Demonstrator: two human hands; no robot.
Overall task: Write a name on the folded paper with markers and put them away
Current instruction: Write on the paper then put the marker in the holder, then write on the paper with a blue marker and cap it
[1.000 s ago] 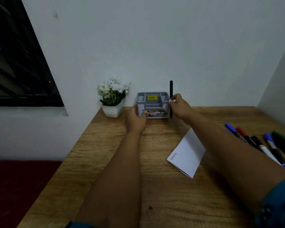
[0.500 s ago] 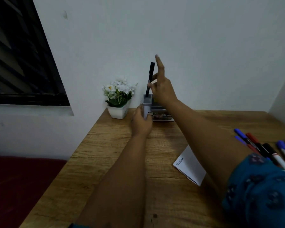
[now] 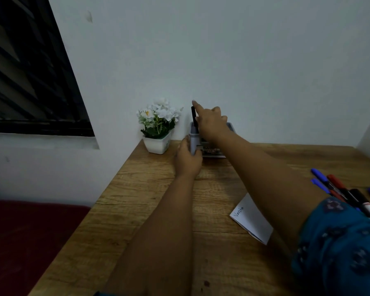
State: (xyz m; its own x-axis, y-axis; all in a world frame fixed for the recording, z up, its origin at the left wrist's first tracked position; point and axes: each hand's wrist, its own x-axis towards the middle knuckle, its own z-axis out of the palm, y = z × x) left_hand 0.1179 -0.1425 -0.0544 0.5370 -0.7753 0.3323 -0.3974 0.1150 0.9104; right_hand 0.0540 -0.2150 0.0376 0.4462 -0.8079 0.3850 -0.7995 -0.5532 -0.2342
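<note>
A grey desk organizer [image 3: 193, 136] stands at the back of the wooden table, against the wall. My left hand [image 3: 187, 160] grips its left front corner. My right hand [image 3: 210, 121] is over the organizer and pinches a black marker [image 3: 194, 118], which stands upright with its lower end inside the left compartment; my index finger points up. The folded white paper [image 3: 251, 220] lies flat at the right of the table, a handwritten name on its near-left edge. Several more markers [image 3: 340, 192], blue, red and black, lie in a row at the far right.
A white pot of white flowers [image 3: 157, 127] stands left of the organizer at the table's back left corner. The table's left edge [image 3: 107, 189] drops to a dark red surface. A dark window fills the upper left.
My right hand carried the black marker from the organizer's right side over to its left, then lowered it into the left compartment. My left hand kept hold of the organizer.
</note>
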